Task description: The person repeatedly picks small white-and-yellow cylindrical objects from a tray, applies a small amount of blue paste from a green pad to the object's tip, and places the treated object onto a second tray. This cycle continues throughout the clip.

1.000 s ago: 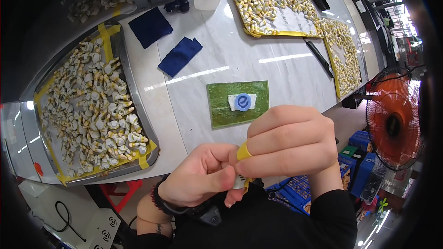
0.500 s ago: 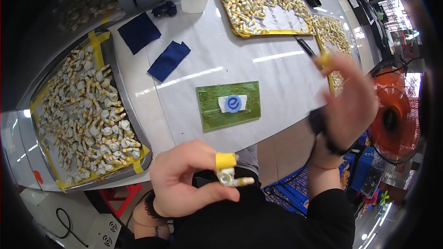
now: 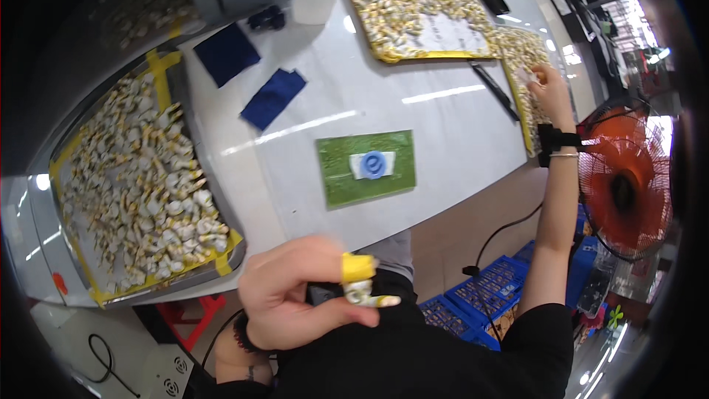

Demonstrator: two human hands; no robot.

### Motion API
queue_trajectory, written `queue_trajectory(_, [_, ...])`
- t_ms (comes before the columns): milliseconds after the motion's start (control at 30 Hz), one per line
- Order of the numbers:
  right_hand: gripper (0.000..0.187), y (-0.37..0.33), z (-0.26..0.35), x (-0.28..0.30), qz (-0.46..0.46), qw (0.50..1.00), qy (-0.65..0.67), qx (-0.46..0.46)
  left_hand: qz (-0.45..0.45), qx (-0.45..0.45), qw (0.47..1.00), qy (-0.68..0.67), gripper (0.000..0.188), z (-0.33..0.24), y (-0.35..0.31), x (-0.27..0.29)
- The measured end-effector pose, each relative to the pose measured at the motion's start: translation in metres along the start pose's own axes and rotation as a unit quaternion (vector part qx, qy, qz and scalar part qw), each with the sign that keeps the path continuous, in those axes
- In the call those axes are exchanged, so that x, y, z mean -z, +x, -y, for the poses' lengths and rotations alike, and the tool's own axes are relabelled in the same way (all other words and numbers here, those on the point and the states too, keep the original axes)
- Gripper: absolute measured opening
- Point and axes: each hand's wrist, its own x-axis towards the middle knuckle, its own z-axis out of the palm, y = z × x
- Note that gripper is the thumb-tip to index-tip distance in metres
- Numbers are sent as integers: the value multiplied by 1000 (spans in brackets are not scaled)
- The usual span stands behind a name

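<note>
My left hand (image 3: 292, 292), with yellow tape round its index finger, is closed in front of my body. Between thumb and index finger it pinches a small white piece with a yellowish tip (image 3: 360, 294). My right arm reaches out to the far right. There my right hand (image 3: 552, 96) is over a yellow-edged tray (image 3: 529, 137) spread with small white-and-yellow pieces. Its fingers are drawn together at the pieces; what they hold, if anything, is too small to make out. A green board (image 3: 336, 188) lies mid-table, bearing a white block with a round blue piece (image 3: 375, 165).
A grey-rimmed tray (image 3: 235, 240) of larger white pieces stands left; another yellow-edged tray (image 3: 436, 54) is at the back. Blue cloths (image 3: 273, 100), a white bottle (image 3: 314, 0) and a black knife-like tool (image 3: 495, 90) lie about. An orange fan (image 3: 620, 185) stands right, near blue crates (image 3: 480, 288).
My right hand has swung away, out over the right-hand tray, and its fingers have drawn together. My left hand keeps its pinch on the small piece, having shifted slightly.
</note>
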Motion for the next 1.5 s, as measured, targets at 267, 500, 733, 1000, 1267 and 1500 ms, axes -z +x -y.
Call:
queue_trajectory(267, [11, 13, -11, 12, 100, 990, 84, -57, -90, 51, 993, -65, 40, 5, -16, -1])
queue_trajectory(500, [18, -1, 62, 43, 42, 944, 326, -43, -88, 60, 993, -44, 40, 4, -15, 2])
queue_trajectory(733, [18, -59, 228, 74, 193, 881, 381, 204, -75, 44, 995, -49, 38, 4, -10, 3])
queue_trajectory(1000, [17, -66, 253, 59, 183, 867, 393, 245, -71, 39, 996, -29, 37, 1, -13, 8])
queue_trajectory(1267, [19, -64, 263, 57, 110, 901, 252, 336, -72, 23, 997, 14, 47, 5, -12, 7])
queue_trajectory(1500, [20, -71, 266, 49, 86, 897, 182, 394, -106, 12, 993, 45, 46, 6, -16, 6])
